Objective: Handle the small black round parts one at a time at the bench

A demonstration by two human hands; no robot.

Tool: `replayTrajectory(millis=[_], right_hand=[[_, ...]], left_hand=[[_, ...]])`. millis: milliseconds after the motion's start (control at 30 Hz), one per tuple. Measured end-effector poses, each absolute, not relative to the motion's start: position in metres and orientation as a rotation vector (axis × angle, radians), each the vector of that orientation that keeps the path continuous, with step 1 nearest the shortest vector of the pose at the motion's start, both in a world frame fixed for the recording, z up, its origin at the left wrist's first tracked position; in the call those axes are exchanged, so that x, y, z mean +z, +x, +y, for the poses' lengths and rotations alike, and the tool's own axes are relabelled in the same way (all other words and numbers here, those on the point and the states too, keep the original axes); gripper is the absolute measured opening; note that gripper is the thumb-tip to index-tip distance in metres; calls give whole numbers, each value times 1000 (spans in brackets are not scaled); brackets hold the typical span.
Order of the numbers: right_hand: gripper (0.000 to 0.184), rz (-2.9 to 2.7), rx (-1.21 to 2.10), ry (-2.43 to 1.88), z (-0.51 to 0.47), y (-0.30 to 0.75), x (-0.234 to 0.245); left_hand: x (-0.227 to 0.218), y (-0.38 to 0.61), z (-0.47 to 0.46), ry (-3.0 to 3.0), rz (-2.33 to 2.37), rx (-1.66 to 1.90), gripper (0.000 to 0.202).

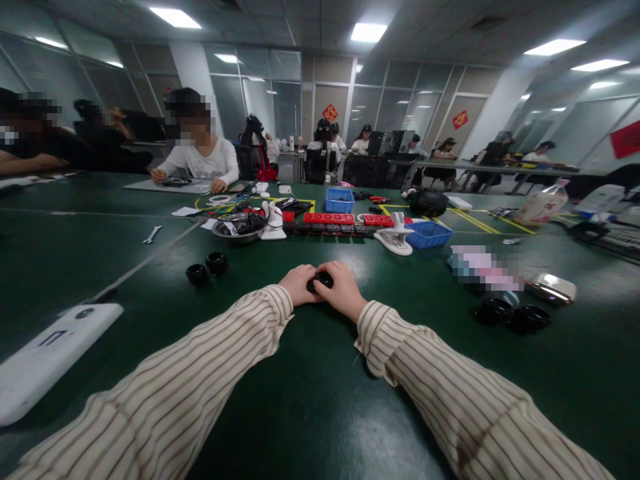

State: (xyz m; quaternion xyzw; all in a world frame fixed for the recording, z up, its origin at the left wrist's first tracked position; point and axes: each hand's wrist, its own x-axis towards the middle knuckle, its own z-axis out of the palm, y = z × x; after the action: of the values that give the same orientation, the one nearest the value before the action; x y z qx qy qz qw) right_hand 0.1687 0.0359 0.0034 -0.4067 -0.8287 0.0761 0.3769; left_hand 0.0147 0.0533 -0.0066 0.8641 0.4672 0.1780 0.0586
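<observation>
Both hands meet at the middle of the green table (310, 413), around one small round black cup-like piece (323, 280). My left hand (299, 284) is closed against its left side. My right hand (344, 288) curls over it from the right, thumb across the front. Most of the piece is hidden by my fingers. Two similar black pieces, a lower one (197, 275) and a taller one (217, 263), stand to the left of my hands. Off to the right, another two, one nearer (494, 311) and one farther right (531, 319), sit side by side.
Ahead lie a red strip of sockets (329, 219), a metal bowl (239, 230) with cables, a white clip (395, 235) and blue baskets, one at the back (340, 200). A white case (55, 357) is at left, a wrench (153, 235) beyond. Across the table sits a person (205, 157).
</observation>
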Motion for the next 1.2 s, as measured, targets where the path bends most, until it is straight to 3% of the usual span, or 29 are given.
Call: replayTrajectory(millis=[333, 433, 667, 800, 1067, 1200], right_hand=[[37, -2146, 248, -906, 33, 171, 5], [30, -2100, 219, -992, 34, 169, 4], [19, -2100, 175, -1120, 36, 167, 1], [13, -2176, 184, -1037, 34, 170, 5], [43, -2206, 207, -920, 27, 174, 9], [47, -2129, 188, -1044, 28, 174, 5]], left_hand=[[-7, 13, 53, 2596, 1374, 540, 53], [-8, 13, 52, 2588, 1369, 580, 59], [-8, 14, 53, 2598, 1367, 596, 34], [-8, 14, 52, 2610, 1362, 593, 36], [-9, 15, 52, 2643, 1338, 537, 40], [-8, 16, 51, 2631, 1346, 568, 48]])
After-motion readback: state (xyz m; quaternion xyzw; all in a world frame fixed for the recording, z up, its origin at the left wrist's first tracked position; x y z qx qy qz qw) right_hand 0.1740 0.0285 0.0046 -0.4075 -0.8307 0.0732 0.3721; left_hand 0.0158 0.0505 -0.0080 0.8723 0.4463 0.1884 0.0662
